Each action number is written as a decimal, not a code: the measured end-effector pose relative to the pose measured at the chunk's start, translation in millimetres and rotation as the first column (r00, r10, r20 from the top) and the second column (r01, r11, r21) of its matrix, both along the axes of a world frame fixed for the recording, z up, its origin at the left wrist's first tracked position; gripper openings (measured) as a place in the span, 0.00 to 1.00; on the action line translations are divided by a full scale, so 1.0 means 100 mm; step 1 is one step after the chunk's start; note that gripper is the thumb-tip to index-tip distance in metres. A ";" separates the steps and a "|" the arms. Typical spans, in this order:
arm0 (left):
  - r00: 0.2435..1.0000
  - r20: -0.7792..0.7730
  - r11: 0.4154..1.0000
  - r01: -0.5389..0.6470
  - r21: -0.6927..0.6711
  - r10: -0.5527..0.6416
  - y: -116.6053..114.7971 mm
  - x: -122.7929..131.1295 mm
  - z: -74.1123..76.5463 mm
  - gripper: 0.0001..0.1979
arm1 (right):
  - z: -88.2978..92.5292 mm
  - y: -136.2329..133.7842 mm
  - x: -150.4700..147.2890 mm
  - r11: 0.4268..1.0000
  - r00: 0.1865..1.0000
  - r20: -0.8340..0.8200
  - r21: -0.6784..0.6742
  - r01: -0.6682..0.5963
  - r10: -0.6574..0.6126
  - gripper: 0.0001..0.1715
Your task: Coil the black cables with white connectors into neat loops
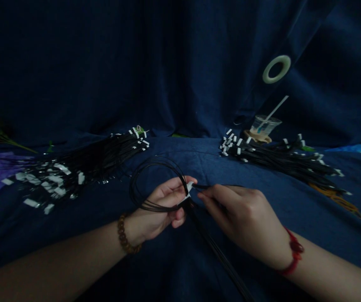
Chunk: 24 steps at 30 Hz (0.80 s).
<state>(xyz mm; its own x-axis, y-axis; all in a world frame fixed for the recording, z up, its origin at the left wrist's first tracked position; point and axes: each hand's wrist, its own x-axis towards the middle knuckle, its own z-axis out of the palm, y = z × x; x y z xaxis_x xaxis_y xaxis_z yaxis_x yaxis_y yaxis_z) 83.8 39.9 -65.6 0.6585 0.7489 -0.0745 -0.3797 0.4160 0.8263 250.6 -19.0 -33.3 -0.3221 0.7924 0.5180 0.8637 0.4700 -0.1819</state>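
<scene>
My left hand (164, 201) is closed around a looped bundle of thin black cables (139, 167), pinching it where white tags (185, 197) sit on the strands. The loop stands over the back of the hand and wrist, and the long ends of the bundle trail down toward the lower right. Just to the right, my right hand (240, 214) pinches a thin black strand close to the white tags. Its fingertips are bent together, and part of the strand is hidden behind them.
Piles of black cables with white tags lie at left (95, 159) and right (281, 155). A clear plastic cup (265, 126) holding a white stick stands behind the right pile. A tape roll (276, 69) hangs against the dark blue cloth (174, 63). Orange cord (338, 199) lies far right.
</scene>
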 end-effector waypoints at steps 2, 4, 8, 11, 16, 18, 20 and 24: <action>1.000 0.003 1.000 0.002 0.008 -0.002 0.00 0.00 0.00 0.09 | -0.02 0.00 0.00 0.999 0.999 0.031 0.039 -0.014 0.012 0.13; 1.000 0.009 1.000 0.006 0.013 -0.006 0.00 0.00 0.00 0.09 | -0.02 0.01 0.01 0.997 0.999 0.049 0.073 -0.019 0.015 0.13; 1.000 0.011 1.000 0.002 0.012 -0.002 -0.01 0.00 0.01 0.09 | -0.02 0.01 0.00 0.994 0.996 0.089 0.110 -0.022 0.013 0.11; 1.000 -0.007 1.000 -0.008 0.020 0.008 -0.03 0.00 0.03 0.09 | -0.03 0.00 0.00 0.991 0.992 0.124 0.133 -0.033 0.016 0.10; 0.994 -0.089 0.996 -0.054 0.076 0.061 -0.04 0.02 0.04 0.09 | -0.03 -0.01 0.00 0.982 0.984 0.178 0.180 -0.051 0.019 0.08; 0.989 -0.127 0.992 -0.064 0.112 0.078 -0.04 0.04 0.04 0.09 | -0.03 -0.02 0.00 0.982 0.983 0.182 0.182 -0.051 0.018 0.09; 0.986 -0.141 0.988 -0.069 0.138 0.088 -0.04 0.05 0.04 0.10 | -0.03 -0.02 0.00 0.981 0.983 0.183 0.186 -0.049 0.014 0.09; 0.980 -0.166 0.982 -0.085 0.170 0.113 -0.05 0.07 0.04 0.12 | -0.03 -0.02 -0.01 0.979 0.980 0.200 0.202 -0.034 -0.007 0.08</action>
<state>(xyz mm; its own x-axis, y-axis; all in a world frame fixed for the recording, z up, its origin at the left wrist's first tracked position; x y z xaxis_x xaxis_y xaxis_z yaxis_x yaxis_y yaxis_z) 90.5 35.3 -61.6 0.5682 0.8211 -0.0545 -0.2566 0.2397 0.9363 249.9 -20.8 -36.8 -0.4448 0.6722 0.5919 0.8662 0.4910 0.0933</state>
